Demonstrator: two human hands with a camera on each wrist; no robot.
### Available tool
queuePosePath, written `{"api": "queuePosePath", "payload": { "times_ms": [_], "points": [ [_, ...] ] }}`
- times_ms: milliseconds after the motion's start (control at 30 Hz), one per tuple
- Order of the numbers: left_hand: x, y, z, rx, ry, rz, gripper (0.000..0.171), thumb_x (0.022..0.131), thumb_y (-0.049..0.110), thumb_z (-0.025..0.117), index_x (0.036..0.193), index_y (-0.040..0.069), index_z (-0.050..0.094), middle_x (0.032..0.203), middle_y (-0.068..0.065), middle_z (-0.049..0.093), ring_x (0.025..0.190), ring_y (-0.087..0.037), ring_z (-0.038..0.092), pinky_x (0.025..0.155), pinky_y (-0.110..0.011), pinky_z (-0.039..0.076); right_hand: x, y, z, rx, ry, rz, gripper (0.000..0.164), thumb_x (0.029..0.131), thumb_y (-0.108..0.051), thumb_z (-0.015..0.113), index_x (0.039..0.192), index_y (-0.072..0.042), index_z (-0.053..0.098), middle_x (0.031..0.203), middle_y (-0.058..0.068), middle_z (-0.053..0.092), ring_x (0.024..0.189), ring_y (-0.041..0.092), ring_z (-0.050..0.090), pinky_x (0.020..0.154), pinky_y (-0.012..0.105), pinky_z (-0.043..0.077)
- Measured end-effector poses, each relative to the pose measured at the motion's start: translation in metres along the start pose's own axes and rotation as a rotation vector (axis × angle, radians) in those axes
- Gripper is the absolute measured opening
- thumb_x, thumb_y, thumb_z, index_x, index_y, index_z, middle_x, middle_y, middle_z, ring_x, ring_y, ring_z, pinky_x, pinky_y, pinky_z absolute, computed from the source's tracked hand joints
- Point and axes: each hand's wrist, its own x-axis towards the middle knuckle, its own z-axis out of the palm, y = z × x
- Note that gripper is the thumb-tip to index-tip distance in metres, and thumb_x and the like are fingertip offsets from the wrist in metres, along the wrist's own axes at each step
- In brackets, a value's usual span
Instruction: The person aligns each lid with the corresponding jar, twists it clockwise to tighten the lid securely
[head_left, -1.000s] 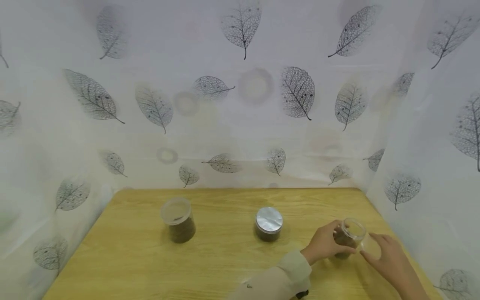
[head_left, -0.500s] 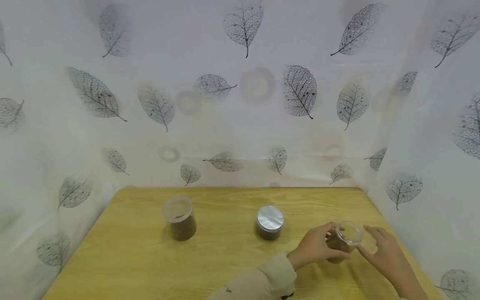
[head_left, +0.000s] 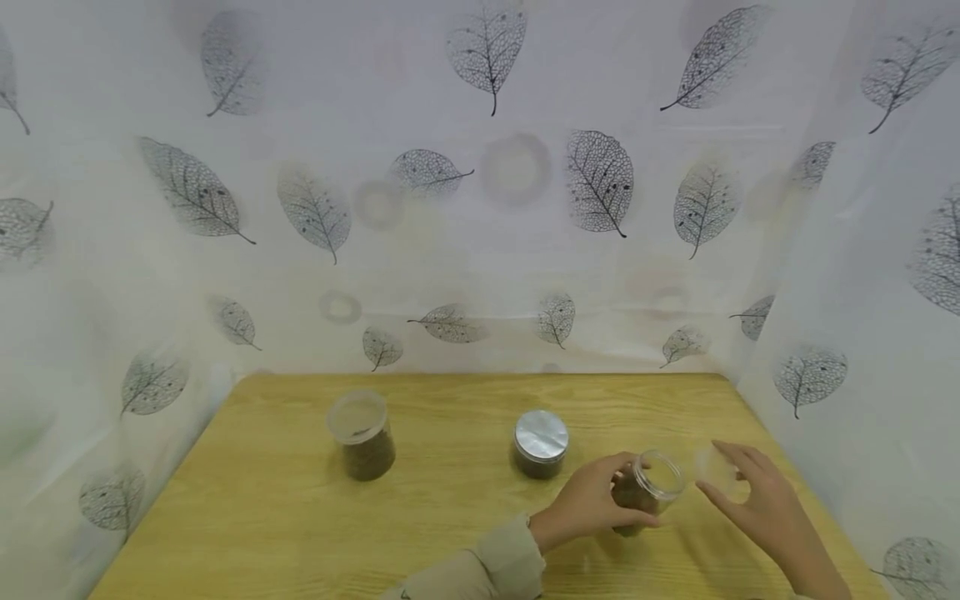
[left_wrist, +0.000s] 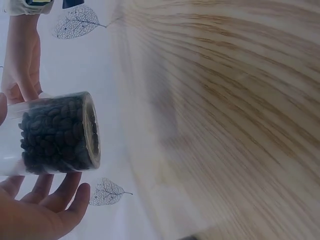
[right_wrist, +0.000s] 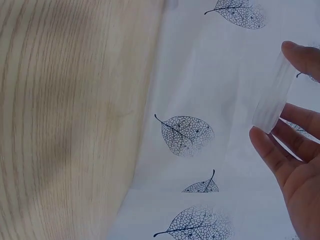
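My left hand [head_left: 581, 507] grips a clear jar [head_left: 634, 498] at the right of the table in the head view. Dark beans [left_wrist: 55, 135] fill much of it, as the left wrist view shows. Its mouth is uncovered and it leans to the right, its base raised off the wood. Just right of the jar, my right hand [head_left: 768, 508] pinches a clear round lid [right_wrist: 274, 95] by its edge between thumb and fingers. A gap separates lid and jar.
A second jar with dark contents and a silver top [head_left: 542, 435] stands mid-table. Further left is a clear-lidded jar [head_left: 366, 450], also with dark contents. The wooden table [head_left: 247, 517] meets a leaf-patterned sheet [head_left: 480, 250] at the back and sides.
My left hand has carried the jar leftward and slightly nearer, away from the right hand. The lid has come apart from the jar in my right hand.
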Motion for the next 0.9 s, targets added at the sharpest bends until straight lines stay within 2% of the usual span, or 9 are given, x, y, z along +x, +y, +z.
{"api": "queuePosePath", "payload": {
  "times_ms": [133, 300, 400, 700, 900],
  "points": [
    [-0.010, -0.003, -0.009, -0.005, -0.010, -0.017, 0.062, 0.071, 0.043, 0.078, 0.126, 0.032, 0.052, 0.122, 0.015, 0.059, 0.102, -0.002, 0.057, 0.077, -0.020, 0.050, 0.001, -0.005, -0.001, 0.008, 0.003, -0.015, 0.063, 0.057, -0.013, 0.086, 0.113, 0.001, 0.061, 0.104, 0.013, 0.062, 0.072, 0.010, 0.054, 0.058, 0.027, 0.050],
    [-0.022, -0.003, -0.021, -0.008, -0.015, 0.014, 0.061, 0.072, 0.041, 0.078, 0.125, 0.029, 0.053, 0.120, 0.013, 0.061, 0.102, -0.001, 0.056, 0.081, -0.018, 0.049, 0.003, -0.011, -0.001, 0.071, 0.001, -0.016, 0.064, 0.059, -0.011, 0.086, 0.116, -0.001, 0.060, 0.108, 0.011, 0.061, 0.084, -0.007, 0.047, 0.066, 0.007, 0.044],
    [-0.029, -0.004, -0.027, 0.010, -0.015, 0.043, 0.061, 0.073, 0.041, 0.078, 0.126, 0.026, 0.053, 0.119, 0.014, 0.061, 0.102, 0.002, 0.055, 0.084, -0.016, 0.048, 0.003, -0.015, 0.000, 0.120, 0.011, -0.038, 0.065, 0.058, -0.007, 0.085, 0.118, 0.000, 0.060, 0.110, 0.012, 0.061, 0.092, -0.014, 0.041, 0.073, 0.000, 0.040],
    [-0.049, -0.010, -0.040, 0.132, -0.008, 0.062, 0.063, 0.073, 0.045, 0.076, 0.128, 0.024, 0.053, 0.117, 0.013, 0.060, 0.100, 0.002, 0.054, 0.084, -0.016, 0.047, 0.006, -0.031, 0.007, 0.270, 0.036, -0.146, 0.072, 0.052, 0.005, 0.084, 0.119, -0.002, 0.060, 0.111, 0.011, 0.060, 0.104, -0.012, 0.046, 0.080, 0.000, 0.040],
    [-0.062, -0.013, -0.047, 0.190, -0.019, 0.058, 0.061, 0.071, 0.045, 0.077, 0.124, 0.024, 0.055, 0.114, 0.015, 0.059, 0.102, 0.001, 0.055, 0.086, -0.017, 0.048, 0.007, -0.047, 0.009, 0.315, -0.002, -0.216, 0.074, 0.052, 0.006, 0.084, 0.121, -0.001, 0.059, 0.113, 0.006, 0.060, 0.110, -0.011, 0.046, 0.082, 0.002, 0.043]
  ]
}}
